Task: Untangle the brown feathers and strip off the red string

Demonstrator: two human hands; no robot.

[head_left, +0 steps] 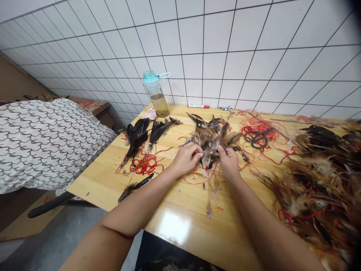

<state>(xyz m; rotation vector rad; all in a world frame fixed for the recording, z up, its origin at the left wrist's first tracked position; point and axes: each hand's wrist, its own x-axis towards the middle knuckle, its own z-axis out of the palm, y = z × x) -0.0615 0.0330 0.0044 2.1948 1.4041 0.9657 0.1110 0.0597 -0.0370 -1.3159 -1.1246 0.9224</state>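
Brown and black feathers (210, 133) lie in a loose heap on the table, with both hands at its near edge. My left hand (187, 156) has its fingers curled and closed at the heap's left side; what they hold, if anything, is hidden. With thumb and fingertips pinched, my right hand (228, 160) grips feathers at the right side of the heap. Red string (194, 183) curves over the table just below the hands. Dark feather bundles (137, 135) rest to the left, beside a coil of red string (145, 164). A single dark feather (135, 187) lies near my left forearm.
Black-handled scissors (258, 140) lie on tangled red string (256, 124) at right. A large brown feather pile (318, 188) covers the table's right end. A water bottle (158, 98) and a red-capped marker (199, 106) are at the back, near the tiled wall (191, 67).
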